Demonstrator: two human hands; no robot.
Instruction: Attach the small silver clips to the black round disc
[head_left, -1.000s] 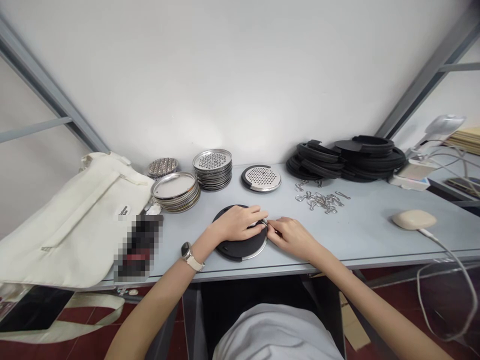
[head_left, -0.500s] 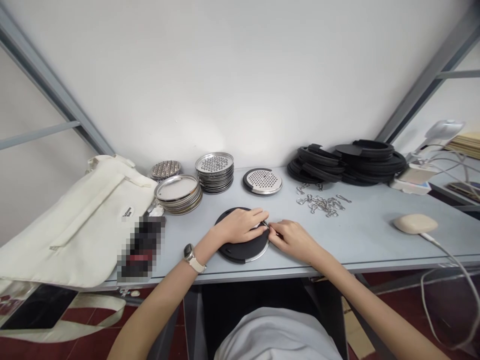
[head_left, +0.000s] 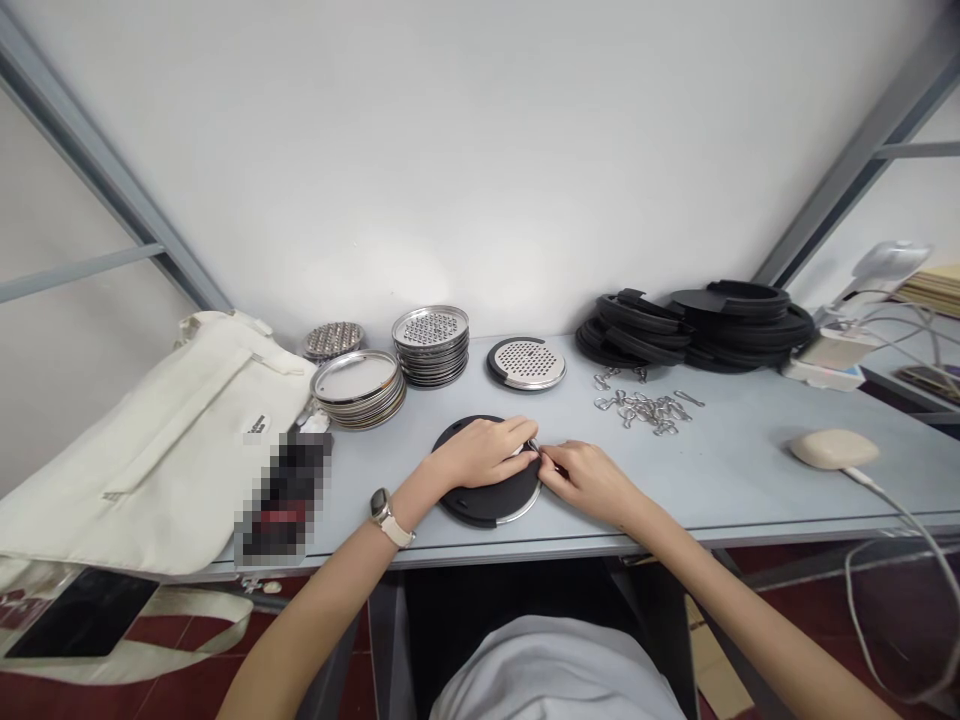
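Note:
A round black grater holder (head_left: 480, 500) with a bare metal rim at its lower right lies on the table's front part. Over its top stretches my left hand (head_left: 486, 452), fingers bent and pressing at the right side. My right hand (head_left: 581, 472) pinches at the right edge of the holder, fingertips closed on a small metal clip (head_left: 534, 447), most of which is hidden. Both hands nearly meet at this clip. Behind them lies a round grater (head_left: 529, 360) with a perforated metal face and part of a black rim.
Stacked metal grater discs (head_left: 430, 330) and plain metal discs (head_left: 358, 378) stand at left, beside a white bag (head_left: 172, 430). Black rings (head_left: 739, 320) are piled back right, with loose metal clips (head_left: 649, 408) before them. A beige corded device (head_left: 834, 450) sits at right.
Both hands stay at the holder's right edge with barely any movement. The whole view has shifted very slightly.

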